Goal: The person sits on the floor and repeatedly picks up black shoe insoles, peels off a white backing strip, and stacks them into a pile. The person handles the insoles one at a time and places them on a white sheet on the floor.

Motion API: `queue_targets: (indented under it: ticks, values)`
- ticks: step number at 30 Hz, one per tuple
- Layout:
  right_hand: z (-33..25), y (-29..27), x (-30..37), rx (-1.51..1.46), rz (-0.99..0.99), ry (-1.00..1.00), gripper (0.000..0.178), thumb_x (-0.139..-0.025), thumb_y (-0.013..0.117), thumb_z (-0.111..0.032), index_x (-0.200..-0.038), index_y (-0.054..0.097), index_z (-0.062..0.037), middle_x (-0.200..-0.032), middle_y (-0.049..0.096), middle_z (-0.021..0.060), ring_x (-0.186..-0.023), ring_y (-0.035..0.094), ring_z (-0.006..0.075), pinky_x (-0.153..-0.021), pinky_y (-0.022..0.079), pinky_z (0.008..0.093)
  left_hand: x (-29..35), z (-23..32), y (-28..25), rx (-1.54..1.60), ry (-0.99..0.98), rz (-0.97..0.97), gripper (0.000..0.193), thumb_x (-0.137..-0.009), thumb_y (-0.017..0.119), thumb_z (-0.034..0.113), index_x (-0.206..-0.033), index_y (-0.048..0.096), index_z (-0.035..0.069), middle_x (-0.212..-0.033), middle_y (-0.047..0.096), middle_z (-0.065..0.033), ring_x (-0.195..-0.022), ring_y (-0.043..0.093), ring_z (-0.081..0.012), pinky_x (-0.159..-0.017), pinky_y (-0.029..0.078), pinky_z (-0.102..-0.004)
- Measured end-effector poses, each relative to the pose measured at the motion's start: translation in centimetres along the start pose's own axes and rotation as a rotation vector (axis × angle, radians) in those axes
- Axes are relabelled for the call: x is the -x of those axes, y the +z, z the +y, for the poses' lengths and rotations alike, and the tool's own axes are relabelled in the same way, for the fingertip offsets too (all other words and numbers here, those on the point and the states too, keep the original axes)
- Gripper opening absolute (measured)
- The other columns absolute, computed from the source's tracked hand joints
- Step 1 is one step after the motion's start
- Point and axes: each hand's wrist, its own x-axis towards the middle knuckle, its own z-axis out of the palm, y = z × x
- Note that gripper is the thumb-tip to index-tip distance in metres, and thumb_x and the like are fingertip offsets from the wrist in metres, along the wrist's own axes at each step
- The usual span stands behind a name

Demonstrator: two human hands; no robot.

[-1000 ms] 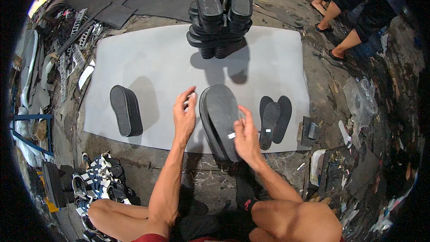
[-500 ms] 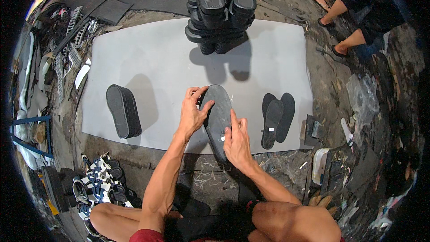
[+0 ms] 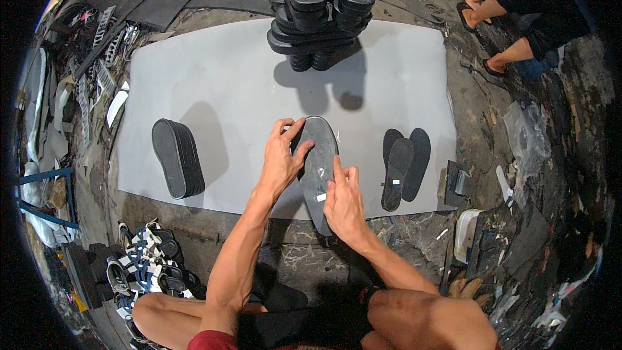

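A dark grey shoe sole with a small white label near its lower end is held up over the near edge of the pale sheet. My left hand grips its upper left side, thumb on the face and fingers at the rim. On the opposite edge, my right hand holds it with the index finger stretched along the side and the other fingers curled. To the left stands a neat stack of black soles. Thin dark insoles, one with a white label, lie fanned out to the right.
A tall pile of thick black soles stands at the far side of the light grey sheet. Strapped sandals are heaped at the near left. Scraps litter the floor on both sides. Another person's legs show at the far right.
The sole is tilted slightly differently, and both hands keep their hold on it. My view has shifted a little. The other person's feet have moved.
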Motion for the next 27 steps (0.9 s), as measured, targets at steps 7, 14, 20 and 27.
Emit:
queue_targets:
  ticks: [7, 14, 20, 27]
  values:
    - [1.1, -0.4, -0.7, -0.035, 0.04, -0.04, 0.06, -0.105, 0.057, 0.002, -0.162, 0.045, 0.0124, -0.122, 0.055, 0.03, -0.098, 0.066, 0.0456, -0.091, 0.056, 0.0539, -0.3, -0.9, 0.2, 0.014, 0.023, -0.009, 0.058, -0.095, 0.087, 0.021, -0.149, 0.071, 0.006, -0.14, 0.065, -0.0201, -0.105, 0.072, -0.0374, -0.092, 0.06, -0.0466]
    - [1.6, -0.2, -0.6, 0.064, 0.062, -0.036, 0.06, -0.104, 0.057, 0.002, -0.163, 0.047, 0.0075, -0.121, 0.057, 0.0275, -0.099, 0.066, 0.0448, -0.089, 0.055, 0.0537, -1.2, -0.5, 0.1, 0.02, 0.024, -0.05, 0.051, -0.095, 0.086, 0.015, -0.141, 0.072, -0.001, -0.136, 0.066, -0.0254, -0.118, 0.071, -0.0469, -0.102, 0.058, -0.0509]
    - [2.6, -3.3, 0.3, -0.177, 0.018, 0.127, 0.048, -0.107, 0.066, -0.009, -0.155, 0.062, -0.0034, -0.116, 0.064, 0.0203, -0.099, 0.07, 0.0355, -0.085, 0.057, 0.0486, -1.3, -1.3, 0.1, -0.007, 0.083, -0.033, 0.051, -0.096, 0.086, 0.023, -0.142, 0.072, 0.006, -0.128, 0.069, -0.0206, -0.109, 0.072, -0.0398, -0.093, 0.058, -0.0462]
    - [3.5, -4.9, 8.9, 0.048, -0.082, -0.14, 0.091, -0.085, 0.096, -0.032, -0.161, 0.055, -0.0024, -0.128, 0.062, 0.0201, -0.118, 0.065, 0.0363, -0.104, 0.053, 0.047, -1.5, -2.2, 0.5, 0.056, 0.183, -0.057, 0.054, -0.098, 0.084, 0.02, -0.148, 0.068, 0.008, -0.143, 0.068, -0.0201, -0.126, 0.07, -0.0412, -0.1, 0.06, -0.0489]
